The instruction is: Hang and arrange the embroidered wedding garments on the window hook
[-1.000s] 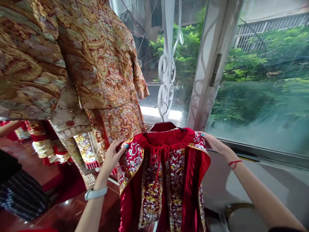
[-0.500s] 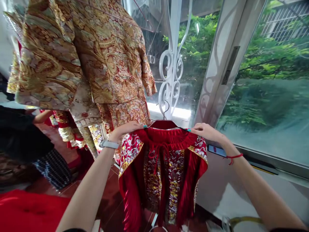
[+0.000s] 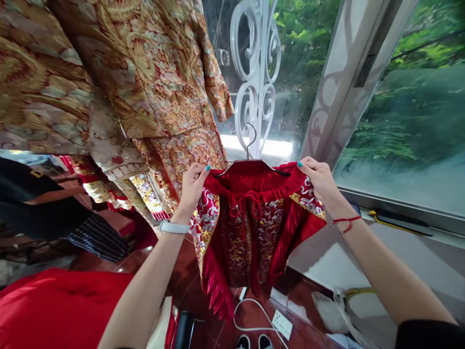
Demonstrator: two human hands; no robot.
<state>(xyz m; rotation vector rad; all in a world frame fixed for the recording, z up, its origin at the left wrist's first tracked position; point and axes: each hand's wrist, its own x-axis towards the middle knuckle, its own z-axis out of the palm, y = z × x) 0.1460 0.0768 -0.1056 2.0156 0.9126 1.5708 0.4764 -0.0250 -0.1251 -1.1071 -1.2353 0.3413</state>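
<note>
A red skirt (image 3: 250, 228) with silver and gold embroidery hangs from a hanger (image 3: 250, 162) whose metal hook rises in front of the white window grille (image 3: 254, 77). My left hand (image 3: 192, 186) grips the skirt's waistband at its left end, fingers closed round the cloth. My right hand (image 3: 317, 179) holds the right end of the waistband the same way. The skirt's pleated panels and red drawstring hang down between my arms.
A gold brocade jacket (image 3: 138, 72) and matching skirt hang at upper left. Another person in dark clothes (image 3: 47, 208) stands at the left. Red cloth (image 3: 54, 305) lies at bottom left. A white power strip (image 3: 281, 324), cable and shoes are on the wooden floor.
Both hands have lifted the red skirt higher and now clasp the ends of its waistband instead of resting on it. The view has tilted down, showing the floor.
</note>
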